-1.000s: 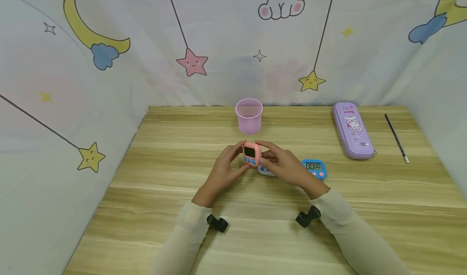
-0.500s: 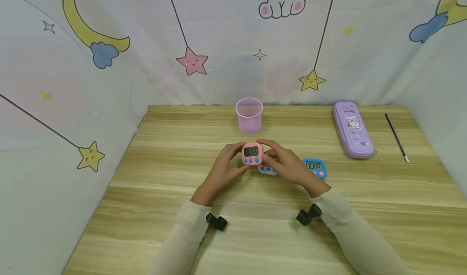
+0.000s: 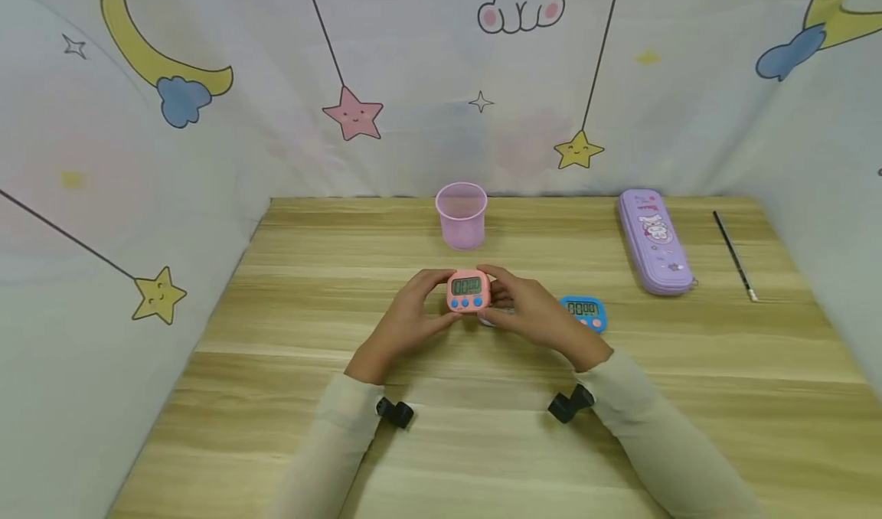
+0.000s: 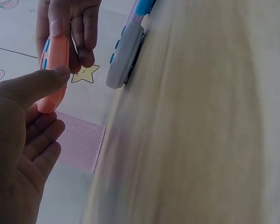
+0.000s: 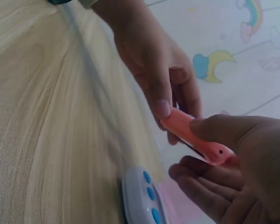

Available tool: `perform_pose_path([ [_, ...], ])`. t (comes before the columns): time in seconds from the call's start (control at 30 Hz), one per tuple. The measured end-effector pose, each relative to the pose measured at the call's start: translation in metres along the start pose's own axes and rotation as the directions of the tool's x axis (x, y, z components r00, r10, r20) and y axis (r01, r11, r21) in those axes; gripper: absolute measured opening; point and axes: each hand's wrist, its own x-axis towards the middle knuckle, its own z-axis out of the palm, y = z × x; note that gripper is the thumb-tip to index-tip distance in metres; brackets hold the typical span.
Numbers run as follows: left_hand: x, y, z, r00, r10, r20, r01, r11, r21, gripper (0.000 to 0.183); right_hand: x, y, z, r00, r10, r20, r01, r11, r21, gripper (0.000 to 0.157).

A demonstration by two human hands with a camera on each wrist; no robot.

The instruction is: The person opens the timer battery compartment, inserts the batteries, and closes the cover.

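A pink digital timer with blue buttons is held up off the table, its screen turned toward the head camera. My left hand pinches its left side between thumb and fingers. On the opposite side, the thumb and fingers of my right hand grip it too. In the right wrist view, both thumbs press one edge of the pink timer. A white timer with blue buttons lies on the table, mostly covered by my right hand in the head view. Beside the right wrist lies a blue timer, partly hidden.
Behind the hands stands a pink mesh cup. A purple pencil case lies at the back right, with a dark pencil to its right. Patterned cloth surrounds the wooden table at the back and sides.
The pink timer has turned from an angle to face the head camera, and digits now show on its screen. My right thumb has shifted to its lower edge, covering more of the white timer.
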Motion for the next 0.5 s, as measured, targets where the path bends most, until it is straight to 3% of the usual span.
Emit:
perform_pose_path([
  [0.2, -0.001, -0.004, -0.014, 0.997, 0.008, 0.077, -0.011, 0.999, 0.034, 0.064, 0.007, -0.003, 0.008, 1.000, -0.014, -0.019, 0.011, 0.985, -0.171, 0.064],
  [0.5, -0.004, -0.011, -0.024, 0.991, -0.014, 0.135, 0.003, 0.997, 0.079, 0.065, 0.014, -0.007, 0.015, 0.999, -0.030, -0.020, 0.020, 0.926, -0.377, 0.065],
])
